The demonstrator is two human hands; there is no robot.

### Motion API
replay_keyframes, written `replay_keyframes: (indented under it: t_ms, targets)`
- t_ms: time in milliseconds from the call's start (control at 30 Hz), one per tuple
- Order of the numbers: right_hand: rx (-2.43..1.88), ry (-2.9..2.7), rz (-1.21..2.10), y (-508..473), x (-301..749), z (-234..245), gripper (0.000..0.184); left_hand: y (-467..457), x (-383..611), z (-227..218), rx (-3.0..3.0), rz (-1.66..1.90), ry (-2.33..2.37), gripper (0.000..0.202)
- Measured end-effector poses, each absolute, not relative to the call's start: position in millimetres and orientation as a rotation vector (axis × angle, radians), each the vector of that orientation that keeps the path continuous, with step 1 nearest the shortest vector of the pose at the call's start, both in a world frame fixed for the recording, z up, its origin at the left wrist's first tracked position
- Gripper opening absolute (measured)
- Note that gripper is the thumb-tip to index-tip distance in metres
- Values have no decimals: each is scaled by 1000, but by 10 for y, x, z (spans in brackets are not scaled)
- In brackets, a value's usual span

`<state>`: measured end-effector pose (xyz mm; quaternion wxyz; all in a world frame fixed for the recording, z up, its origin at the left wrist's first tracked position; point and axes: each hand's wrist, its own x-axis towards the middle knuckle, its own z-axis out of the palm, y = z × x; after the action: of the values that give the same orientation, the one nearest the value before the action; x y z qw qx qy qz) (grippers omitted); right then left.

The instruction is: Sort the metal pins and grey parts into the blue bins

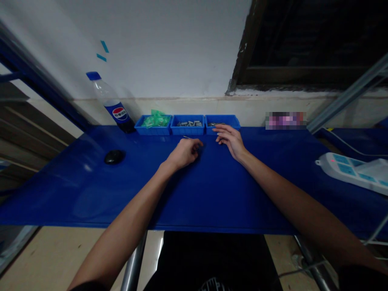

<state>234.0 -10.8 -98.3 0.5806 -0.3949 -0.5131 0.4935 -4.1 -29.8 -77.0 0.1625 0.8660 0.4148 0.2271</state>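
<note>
At your far left a bottle (pixel 119 112) stands at the back of the bench (pixel 218 198), with a black mouse (pixel 113 157) lying in front of it. Next along the back edge comes the left bin (pixel 153 131), holding a green plastic bag (pixel 157 120).

Your left hand (pixel 182 153) is in front of the middle bin (pixel 187 131), which carries small grey parts (pixel 194 123). The wrist is low over the bench, back of the hand up, fingers curled inward to the right. A thin pale sliver (pixel 186 137) shows just behind your knuckles; you cannot tell from here whether those fingers are clamped on it or on something hidden under them.

The thin metal pieces (pixel 211 124) lie in the right bin (pixel 236 121), beyond your right fingertips, their long axes running roughly left to right. Your right hand (pixel 233 143) is clearly the nearer one to them; the left sits lower and to their left. That right hand is angled forward and leftward, back up, fingers loosely apart, nothing visible between them. The fingertips overlap the front of the bin in this view; whether they touch it is unclear.

Well apart at your far right lies a white power strip (pixel 345 168).
</note>
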Motion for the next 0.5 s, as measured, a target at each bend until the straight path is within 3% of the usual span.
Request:
replay_keyframes:
  t_ms: [200,400,500]
  targets:
    - [-919,-1186,1162,-106,2342,-980,35,-322,20,-810,2465,843,1158,52]
    - [-925,-1270,1133,-108,2328,-986,34,-334,54,-765,2001,1208,1107,22]
    - [-904,-1403,1119,-128,2310,-996,35,-325,63,-745,1795,1234,1085,18]
